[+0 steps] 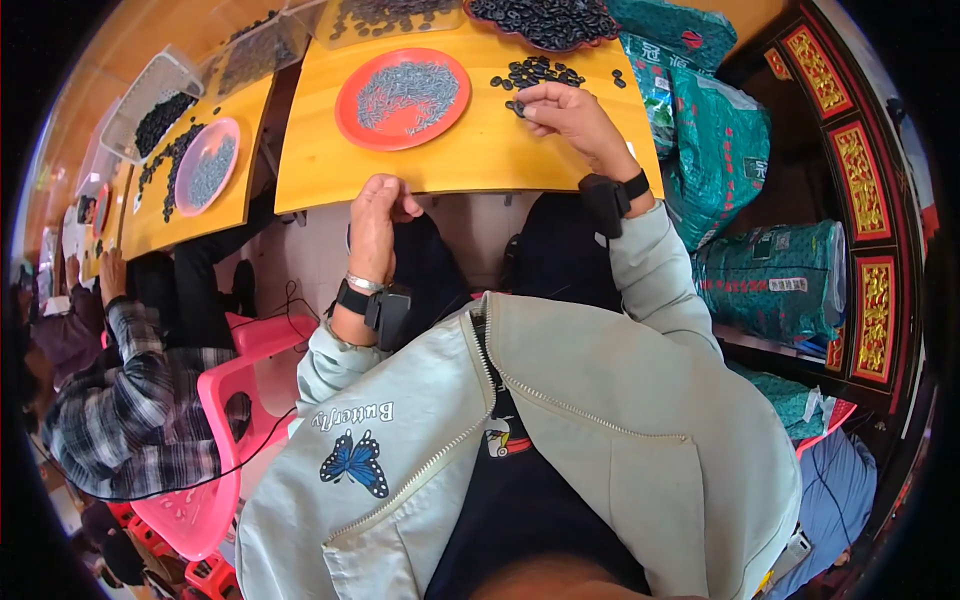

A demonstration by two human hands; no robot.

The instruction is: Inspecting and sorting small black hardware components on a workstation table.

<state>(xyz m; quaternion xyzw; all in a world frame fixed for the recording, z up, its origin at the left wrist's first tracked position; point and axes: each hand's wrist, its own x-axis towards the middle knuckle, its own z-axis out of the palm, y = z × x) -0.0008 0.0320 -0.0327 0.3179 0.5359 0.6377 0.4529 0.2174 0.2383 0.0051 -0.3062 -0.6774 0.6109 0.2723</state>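
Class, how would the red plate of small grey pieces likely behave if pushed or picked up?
The red plate would probably slide rather than tip, looking wide and low. Its grey pieces might shift or spill if tilted, since they lie loose.

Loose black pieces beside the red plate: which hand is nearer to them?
Right. The right hand is at the loose black pieces; the left hand is farther, by the near edge of the table.
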